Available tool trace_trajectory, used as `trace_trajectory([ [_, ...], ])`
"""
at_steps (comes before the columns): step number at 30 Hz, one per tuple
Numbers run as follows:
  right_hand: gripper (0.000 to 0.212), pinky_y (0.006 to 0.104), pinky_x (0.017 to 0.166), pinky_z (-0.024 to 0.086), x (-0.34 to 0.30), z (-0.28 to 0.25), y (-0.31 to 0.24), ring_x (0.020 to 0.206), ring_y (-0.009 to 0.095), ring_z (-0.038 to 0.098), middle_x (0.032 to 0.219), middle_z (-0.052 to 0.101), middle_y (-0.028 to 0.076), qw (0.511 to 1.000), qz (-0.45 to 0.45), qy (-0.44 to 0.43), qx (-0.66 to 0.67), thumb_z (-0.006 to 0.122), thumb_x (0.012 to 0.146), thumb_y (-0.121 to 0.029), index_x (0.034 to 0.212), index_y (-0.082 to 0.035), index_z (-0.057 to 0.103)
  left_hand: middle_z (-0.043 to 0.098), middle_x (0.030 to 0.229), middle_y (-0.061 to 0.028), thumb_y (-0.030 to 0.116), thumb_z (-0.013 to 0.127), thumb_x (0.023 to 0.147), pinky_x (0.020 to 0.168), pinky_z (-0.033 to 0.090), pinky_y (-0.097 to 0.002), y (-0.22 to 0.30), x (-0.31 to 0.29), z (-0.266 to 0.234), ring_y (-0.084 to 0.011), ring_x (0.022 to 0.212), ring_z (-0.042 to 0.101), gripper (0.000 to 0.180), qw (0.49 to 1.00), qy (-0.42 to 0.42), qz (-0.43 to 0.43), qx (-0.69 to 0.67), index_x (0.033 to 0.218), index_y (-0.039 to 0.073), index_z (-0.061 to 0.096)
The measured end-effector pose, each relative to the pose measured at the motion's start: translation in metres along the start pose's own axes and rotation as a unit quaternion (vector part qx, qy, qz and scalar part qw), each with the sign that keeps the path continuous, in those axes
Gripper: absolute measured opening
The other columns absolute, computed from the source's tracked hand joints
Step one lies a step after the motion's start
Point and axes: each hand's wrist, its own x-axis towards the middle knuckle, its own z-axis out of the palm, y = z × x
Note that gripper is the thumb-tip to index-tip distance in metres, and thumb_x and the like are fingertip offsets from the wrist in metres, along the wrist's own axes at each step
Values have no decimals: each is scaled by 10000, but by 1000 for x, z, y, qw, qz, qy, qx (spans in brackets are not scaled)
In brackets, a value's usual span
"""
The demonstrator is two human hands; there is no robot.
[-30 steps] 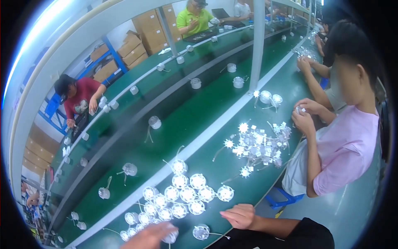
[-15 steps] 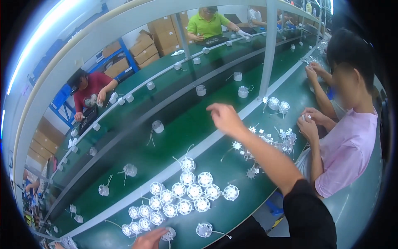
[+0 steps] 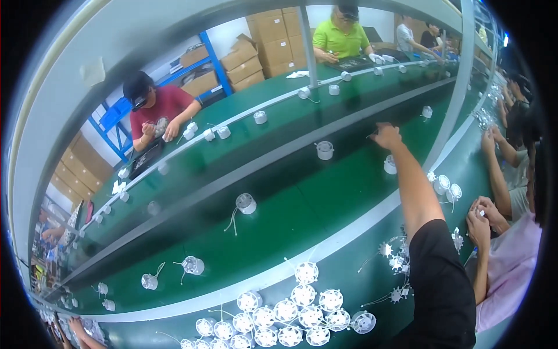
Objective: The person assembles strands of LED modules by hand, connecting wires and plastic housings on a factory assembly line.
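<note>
The fingers of the right hand (image 3: 386,137) are bent downward above the green conveyor (image 3: 302,227), and I cannot tell from here whether they grip anything; a thin pale strand shows by their tips, and whatever lies beneath the palm is hidden from me. The nearest clear round housing (image 3: 390,164) sits on the conveyor just beside the forearm, which covers its right edge. Another wired housing (image 3: 324,150) stands to the left, well apart from the hand, with more spread further down the belt. My view is obstructed by the black sleeve (image 3: 439,285), which hides part of the loose star-shaped white pieces (image 3: 400,263) on the near bench (image 3: 351,270). The arm crosses the grey rail (image 3: 349,234), and a pale upright post (image 3: 459,87) stands to the right of the hand. Bright housings (image 3: 285,310) with star-shaped inserts crowd the bench close to me. Beyond the conveyor I make out a worker in red (image 3: 164,106) and a worker in lime green (image 3: 340,41); a person in pink (image 3: 511,267) sits at right. Behind, stacked cartons (image 3: 273,46) carry small white labels, too tiny for me to read, and a pale patch (image 3: 93,72) sticks to the overhead frame (image 3: 58,110).
</note>
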Motion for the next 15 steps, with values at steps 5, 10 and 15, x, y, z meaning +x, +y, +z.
trace_trajectory([
  [5,551,469,900,574,-1,20,-76,971,401,699,1164,726,159,972,-228,-40,25,746,748,-210,1274,-64,675,732,1073,-148,-53,619,921,793,532,-340,1,-3,4,-281,850,682,326,1000,-22,10,0,1235,1,688],
  [10,876,456,1061,475,-62,12,-165,1257,366,582,1381,617,129,944,-300,-136,9,861,676,-223,1470,-211,491,729,1054,-145,-62,616,918,791,530,-340,9,-4,7,-279,845,679,336,999,-28,31,10,1241,0,683],
  [15,600,467,949,518,-100,15,-201,1121,374,652,1239,689,105,917,-370,-147,-36,815,735,-279,1277,-175,579,716,1044,-147,-89,593,910,800,527,-335,20,-25,12,-277,847,672,352,999,-29,15,-24,1247,-20,668],
])
